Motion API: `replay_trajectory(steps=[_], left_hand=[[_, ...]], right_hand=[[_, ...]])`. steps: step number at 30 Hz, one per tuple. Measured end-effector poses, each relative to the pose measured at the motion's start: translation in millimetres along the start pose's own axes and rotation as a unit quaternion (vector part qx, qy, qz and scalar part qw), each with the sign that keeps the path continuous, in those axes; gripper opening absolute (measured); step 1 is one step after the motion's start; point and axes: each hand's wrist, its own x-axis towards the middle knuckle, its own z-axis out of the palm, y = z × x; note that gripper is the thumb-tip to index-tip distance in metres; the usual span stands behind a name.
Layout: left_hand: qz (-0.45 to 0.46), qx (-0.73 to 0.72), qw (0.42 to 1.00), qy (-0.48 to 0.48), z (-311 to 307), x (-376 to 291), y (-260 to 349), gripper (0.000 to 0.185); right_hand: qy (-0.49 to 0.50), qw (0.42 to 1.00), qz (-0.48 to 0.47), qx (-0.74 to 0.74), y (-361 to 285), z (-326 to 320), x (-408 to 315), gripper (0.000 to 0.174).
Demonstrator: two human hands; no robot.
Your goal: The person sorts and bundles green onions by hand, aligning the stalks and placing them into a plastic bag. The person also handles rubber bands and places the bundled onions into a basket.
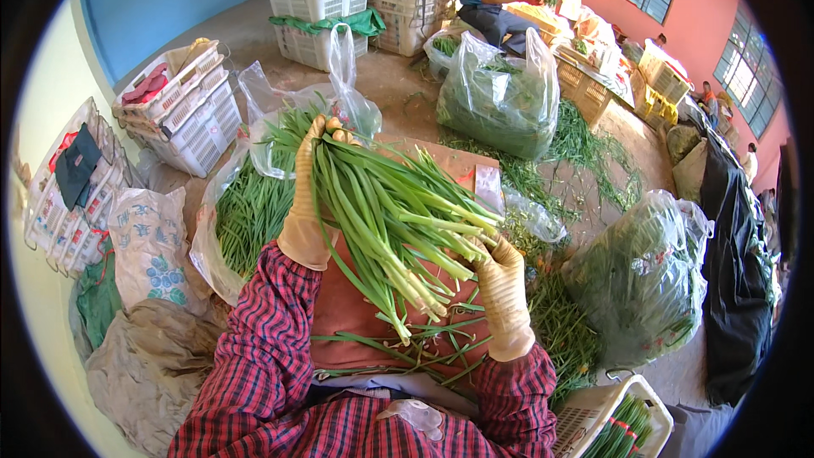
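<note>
A bunch of long green leafy stalks [375,197], which look like garlic chives or garlic greens, is held above my lap. My left hand [311,184], in a pale rubber glove, grips it around the leafy part. The paler stem ends fan out to the lower right. My right hand [502,286], gloved alike, has its thumb and fingers closed on a few stem ends at the bunch's right side. Loose leaves and trimmings [439,337] lie on the reddish-brown cloth [350,305] over my lap.
An open plastic bag of greens [248,210] stands left. Other filled bags stand ahead [496,108] and right [642,280]. A white crate [661,420] at lower right holds banded bunches. Crates [178,108] are stacked left. Scraps litter the floor [566,324]. A co-worker [489,0] sits beyond.
</note>
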Motion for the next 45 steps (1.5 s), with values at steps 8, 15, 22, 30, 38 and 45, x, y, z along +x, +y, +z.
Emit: replay_trajectory(steps=[8, 15, 22, 30, 38, 45], left_hand=[[0.024, 0.004, 1.000, -0.003, -2, 2, 6, 0.025], [0.051, -0.002, 0.999, -0.020, 0, -2, 9, 0.031], [0.054, 0.022, 0.998, -0.027, 8, -12, 3, 0.026], [0.057, -0.019, 0.998, 0.009, -5, -10, 15, 0.025], [0.054, -0.033, 0.998, 0.004, -2, -13, 5, 0.026], [-0.001, -0.052, 0.989, -0.138, -12, -4, 28, 0.032]], right_hand=[[0.169, 0.933, -0.078, -0.307, 2, -40, -11, 0.011], [0.038, 0.967, -0.104, -0.229, -19, -36, -52, 0.021], [-0.029, 0.933, -0.161, -0.321, -22, 3, -47, 0.016], [-0.009, 0.978, -0.040, -0.205, -18, -8, -59, 0.027], [-0.020, 0.923, -0.166, -0.347, -11, 19, -41, 0.017], [0.105, 0.918, -0.105, -0.367, -7, -55, -53, 0.012]])
